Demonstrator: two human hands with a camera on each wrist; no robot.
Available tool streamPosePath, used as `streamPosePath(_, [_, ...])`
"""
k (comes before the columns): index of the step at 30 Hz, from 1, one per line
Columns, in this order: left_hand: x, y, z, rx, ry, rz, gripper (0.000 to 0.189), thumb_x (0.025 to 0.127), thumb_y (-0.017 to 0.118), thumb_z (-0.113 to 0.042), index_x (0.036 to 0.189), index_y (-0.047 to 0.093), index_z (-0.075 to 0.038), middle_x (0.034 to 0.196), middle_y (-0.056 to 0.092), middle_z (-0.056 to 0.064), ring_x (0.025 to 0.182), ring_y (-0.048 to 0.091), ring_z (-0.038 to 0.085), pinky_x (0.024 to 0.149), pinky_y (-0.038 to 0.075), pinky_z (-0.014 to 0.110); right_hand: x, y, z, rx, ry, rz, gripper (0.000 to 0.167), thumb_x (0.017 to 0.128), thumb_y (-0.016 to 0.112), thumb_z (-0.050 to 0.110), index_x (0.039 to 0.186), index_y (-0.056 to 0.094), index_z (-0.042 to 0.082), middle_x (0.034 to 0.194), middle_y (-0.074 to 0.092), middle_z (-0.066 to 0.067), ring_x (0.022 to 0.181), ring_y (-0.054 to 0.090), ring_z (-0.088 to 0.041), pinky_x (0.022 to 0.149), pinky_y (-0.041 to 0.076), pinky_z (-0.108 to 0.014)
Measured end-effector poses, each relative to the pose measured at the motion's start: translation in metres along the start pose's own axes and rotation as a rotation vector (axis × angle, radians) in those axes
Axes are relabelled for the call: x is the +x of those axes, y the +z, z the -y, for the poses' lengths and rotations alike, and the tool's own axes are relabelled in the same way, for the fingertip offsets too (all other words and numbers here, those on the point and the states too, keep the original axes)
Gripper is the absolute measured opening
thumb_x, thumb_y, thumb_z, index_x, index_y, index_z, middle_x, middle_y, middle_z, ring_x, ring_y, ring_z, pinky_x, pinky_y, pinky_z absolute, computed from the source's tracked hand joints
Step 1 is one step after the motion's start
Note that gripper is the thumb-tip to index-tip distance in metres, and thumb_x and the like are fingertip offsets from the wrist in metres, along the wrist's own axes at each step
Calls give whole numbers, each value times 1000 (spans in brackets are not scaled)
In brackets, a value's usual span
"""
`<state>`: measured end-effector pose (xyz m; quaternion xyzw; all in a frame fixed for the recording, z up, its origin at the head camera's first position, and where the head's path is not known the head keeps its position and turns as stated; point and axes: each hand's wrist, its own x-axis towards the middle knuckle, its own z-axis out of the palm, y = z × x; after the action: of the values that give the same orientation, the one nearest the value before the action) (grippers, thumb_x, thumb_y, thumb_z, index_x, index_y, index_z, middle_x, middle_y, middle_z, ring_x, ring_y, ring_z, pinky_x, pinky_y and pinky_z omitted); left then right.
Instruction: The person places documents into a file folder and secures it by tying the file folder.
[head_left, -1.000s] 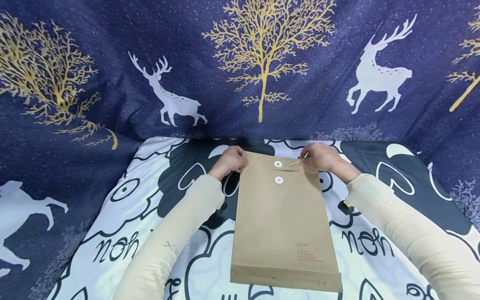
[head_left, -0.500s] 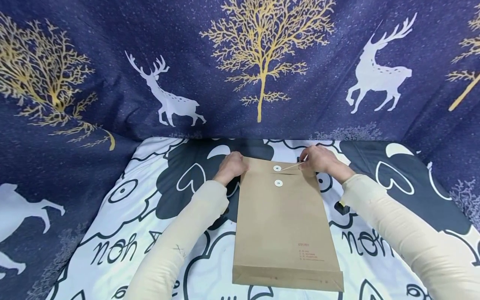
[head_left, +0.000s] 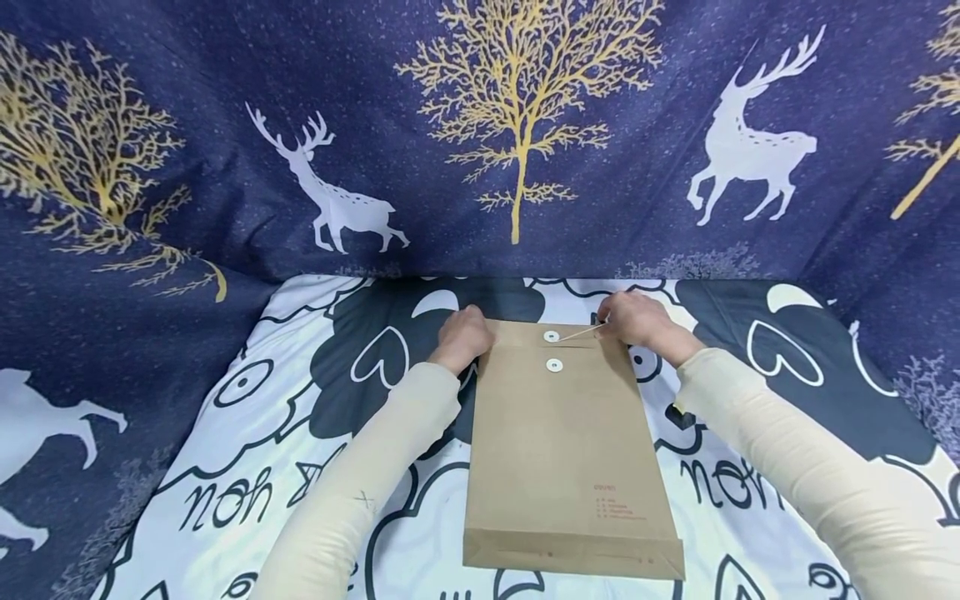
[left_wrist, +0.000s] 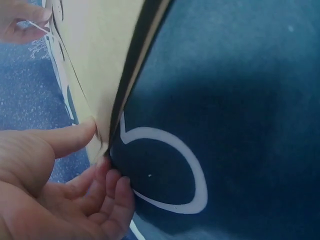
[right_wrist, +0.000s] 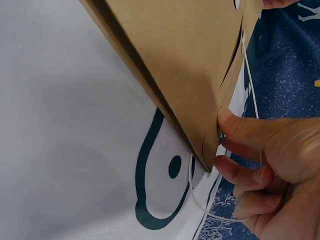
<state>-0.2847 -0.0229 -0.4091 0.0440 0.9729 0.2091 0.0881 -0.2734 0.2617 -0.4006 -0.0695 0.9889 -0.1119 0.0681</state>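
A brown paper document envelope (head_left: 562, 450) lies lengthwise before me, its flap end at the far side. Two white button discs, one on the flap (head_left: 551, 337) and one on the body (head_left: 554, 365), sit in line. My left hand (head_left: 463, 337) pinches the envelope's far left corner; in the left wrist view the thumb (left_wrist: 75, 139) lies on top with fingers curled beneath. My right hand (head_left: 641, 321) pinches the far right corner. A white string (right_wrist: 252, 85) runs taut from the flap disc to the right hand, and its loose end loops below the fingers.
The envelope rests on a black-and-white cartoon-print cloth (head_left: 225, 450). Behind it hangs a dark blue curtain (head_left: 450, 167) printed with deer and golden trees. Red print (head_left: 615, 504) marks the envelope's near right part.
The envelope's far edge has come down and slightly nearer, with both hands still gripping its corners. The string remains stretched to the right hand.
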Motion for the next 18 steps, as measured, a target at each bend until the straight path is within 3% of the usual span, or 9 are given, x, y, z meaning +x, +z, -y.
streamPosePath(3, [-1,3,-3,13,12,-21,32,93,70,-16,120,65,2,127,61,25,120,59,40,97,50,50,-1,3,0,-24,-60,-29,19,86,80,23,98,76,9,100,74,-10,89,66,-30,77,51,-51])
streamPosePath(6, [-1,7,-7,72,78,-42,39,94,70,-11,132,63,-3,133,54,24,125,52,39,100,48,49,-6,6,2,-51,-139,-62,3,88,74,14,89,72,12,87,70,-5,79,63,-27,70,51,-50])
streamPosePath(13, [-6,19,-18,244,324,-65,37,96,63,2,124,74,-19,126,58,15,119,51,33,103,47,40,-15,14,3,-79,-241,-115,13,94,68,4,89,74,15,81,67,0,64,54,-19,58,47,-41])
streamPosePath(18, [-13,25,-24,348,459,-33,44,96,61,2,126,74,-26,122,63,14,114,55,34,97,50,47,-24,19,1,-69,-298,-172,22,92,68,0,80,72,18,77,66,1,61,51,-19,54,45,-40])
